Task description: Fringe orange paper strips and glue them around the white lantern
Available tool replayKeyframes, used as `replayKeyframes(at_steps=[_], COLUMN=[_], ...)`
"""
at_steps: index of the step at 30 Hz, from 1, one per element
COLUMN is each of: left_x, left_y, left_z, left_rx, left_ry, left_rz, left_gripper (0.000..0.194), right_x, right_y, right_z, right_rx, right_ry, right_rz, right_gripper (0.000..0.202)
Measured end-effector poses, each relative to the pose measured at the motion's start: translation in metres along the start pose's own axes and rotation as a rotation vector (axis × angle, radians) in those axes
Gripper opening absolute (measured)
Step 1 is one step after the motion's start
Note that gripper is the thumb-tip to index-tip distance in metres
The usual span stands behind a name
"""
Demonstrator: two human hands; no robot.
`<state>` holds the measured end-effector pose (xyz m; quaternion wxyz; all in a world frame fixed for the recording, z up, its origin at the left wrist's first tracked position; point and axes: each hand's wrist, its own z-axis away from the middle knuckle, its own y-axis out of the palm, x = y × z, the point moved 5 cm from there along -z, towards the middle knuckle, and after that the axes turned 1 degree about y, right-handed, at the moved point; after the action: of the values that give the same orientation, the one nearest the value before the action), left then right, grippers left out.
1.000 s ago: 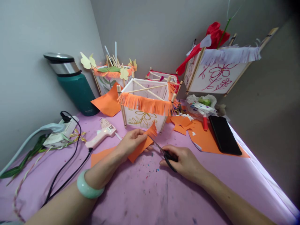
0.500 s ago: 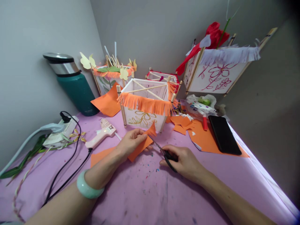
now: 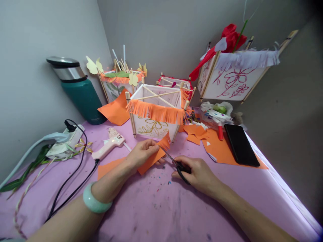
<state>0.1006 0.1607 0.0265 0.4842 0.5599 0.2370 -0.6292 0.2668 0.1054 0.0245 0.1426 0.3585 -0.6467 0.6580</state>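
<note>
Between the thumb and fingers of my left hand (image 3: 145, 153) is a strip of orange paper (image 3: 152, 161), its upper end cut into a narrow fringe. Black-handled scissors (image 3: 183, 169) are in my right hand (image 3: 199, 171), with their blades reaching left into the paper's edge beside my left fingertips. Just behind my hands stands a white lantern (image 3: 153, 126) with a wooden stick frame and a gold flower drawing. An orange fringe (image 3: 156, 111) runs along its top front edge and hangs at its right side.
At left lie a pink glue gun (image 3: 108, 146), black cables and a power strip (image 3: 65, 144). A teal bottle (image 3: 80, 97) stands behind them. To the right are orange scraps (image 3: 195, 132), a red-capped stick (image 3: 220, 131) and a black phone (image 3: 241, 144). Another lantern (image 3: 232, 80) hangs at upper right.
The fringed end of the orange strip has shifted slightly to the right and shows more cut strands. Both hands stay in nearly the same place.
</note>
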Motion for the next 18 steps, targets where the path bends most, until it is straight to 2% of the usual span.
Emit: replayKeyframes(at_steps=[7, 18], left_x=[-0.0003, -0.0071], left_y=[0.0001, -0.008], left_z=[0.0006, 0.001], left_rx=[0.007, -0.107], left_ry=[-0.002, 0.046], left_rz=[0.006, 0.025], left_gripper=[0.019, 0.015], right_x=[0.0009, -0.0016], right_y=[-0.0001, -0.0018], right_z=[-0.0011, 0.0003], right_rx=[0.007, 0.05], right_ry=[0.014, 0.05], right_rz=[0.001, -0.083], right_gripper=[0.022, 0.026])
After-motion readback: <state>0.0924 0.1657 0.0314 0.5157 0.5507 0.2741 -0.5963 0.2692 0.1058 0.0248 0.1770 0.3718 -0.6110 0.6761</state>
